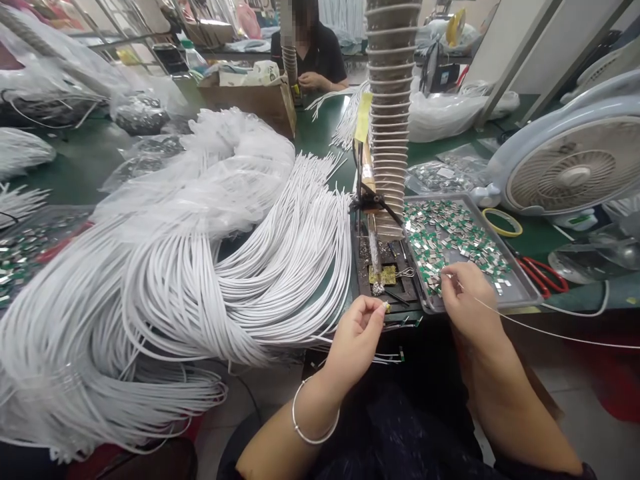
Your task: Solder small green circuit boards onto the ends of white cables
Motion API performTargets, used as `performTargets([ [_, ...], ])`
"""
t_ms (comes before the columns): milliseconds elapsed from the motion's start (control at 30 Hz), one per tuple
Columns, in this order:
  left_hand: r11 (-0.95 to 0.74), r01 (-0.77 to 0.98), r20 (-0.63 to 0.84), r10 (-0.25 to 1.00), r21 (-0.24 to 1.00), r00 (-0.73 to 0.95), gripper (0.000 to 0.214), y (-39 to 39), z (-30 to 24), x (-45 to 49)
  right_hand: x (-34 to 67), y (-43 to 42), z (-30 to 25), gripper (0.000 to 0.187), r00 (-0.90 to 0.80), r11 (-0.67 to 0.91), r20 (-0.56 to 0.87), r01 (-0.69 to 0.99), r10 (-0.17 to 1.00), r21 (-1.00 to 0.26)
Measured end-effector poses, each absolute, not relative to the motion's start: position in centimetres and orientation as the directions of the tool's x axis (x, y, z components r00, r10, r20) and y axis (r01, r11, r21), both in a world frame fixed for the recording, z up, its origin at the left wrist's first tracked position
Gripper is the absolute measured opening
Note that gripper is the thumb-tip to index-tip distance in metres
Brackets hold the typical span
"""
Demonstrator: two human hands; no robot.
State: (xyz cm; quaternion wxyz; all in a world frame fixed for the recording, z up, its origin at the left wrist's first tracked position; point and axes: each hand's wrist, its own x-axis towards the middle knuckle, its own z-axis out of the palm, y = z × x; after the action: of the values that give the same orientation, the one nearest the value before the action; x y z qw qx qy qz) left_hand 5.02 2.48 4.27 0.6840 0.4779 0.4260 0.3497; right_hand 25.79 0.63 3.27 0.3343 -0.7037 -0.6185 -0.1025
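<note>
Through the head camera, my left hand (355, 337), with a silver bangle (315, 417) on its wrist, is clenched in a pinch on a tiny gold-coloured piece (386, 307), too small for me to identify, at lower centre. My right hand (470, 300) grasps a thin white wire (550, 332) running towards the right edge, its fingertips (447, 277) over the near corner of a grey metal tray (500, 307) heaped with small green-and-silver pieces (450, 233). A black work tray (363, 267) sits just left of it. A huge bundle of white cables (200, 293) fills the left of the frame, red-handled scissors (543, 275) lie at right, and a co-worker (310, 53) sits at upper centre.
</note>
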Motion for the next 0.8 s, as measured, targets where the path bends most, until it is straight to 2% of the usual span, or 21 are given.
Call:
performTargets([
  [167, 0.242, -0.132, -0.190, 0.928, 0.961, 0.320, 0.016, 2.4, 4.7, 5.5, 25.0, 0.4, 3.4, 0.009, 0.263, -0.030, 0.593, 0.928, 0.761, -0.373],
  [333, 0.196, -0.108, -0.158, 0.944, 0.975, 0.289, 0.015, 2.3, 4.6, 5.8, 24.8, 0.3, 3.1, 0.010, 0.303, -0.077, 0.561, 0.918, 0.770, -0.389],
  [500, 0.189, -0.092, -0.159, 0.952, 0.978, 0.260, 0.017, 2.3, 4.6, 5.7, 24.8, 0.3, 3.1, 0.009, 0.291, -0.032, 0.595, 0.913, 0.749, -0.406],
  [600, 0.189, -0.082, -0.163, 0.954, 0.979, 0.251, 0.016, 2.3, 4.8, 5.7, 23.9, 0.0, 3.5, 0.011, 0.362, 0.031, 0.572, 0.826, 0.736, -0.563],
  [700, 0.216, -0.082, -0.189, 0.948, 0.973, 0.254, 0.015, 2.3, 5.0, 5.7, 22.5, -0.6, 3.9, 0.012, 0.429, 0.104, 0.455, 0.629, 0.780, -0.771],
  [800, 0.230, -0.091, -0.200, 0.945, 0.969, 0.258, 0.015, 2.3, 5.0, 5.8, 20.9, -1.0, 4.1, 0.011, 0.406, 0.154, 0.370, 0.475, 0.835, -0.867],
])
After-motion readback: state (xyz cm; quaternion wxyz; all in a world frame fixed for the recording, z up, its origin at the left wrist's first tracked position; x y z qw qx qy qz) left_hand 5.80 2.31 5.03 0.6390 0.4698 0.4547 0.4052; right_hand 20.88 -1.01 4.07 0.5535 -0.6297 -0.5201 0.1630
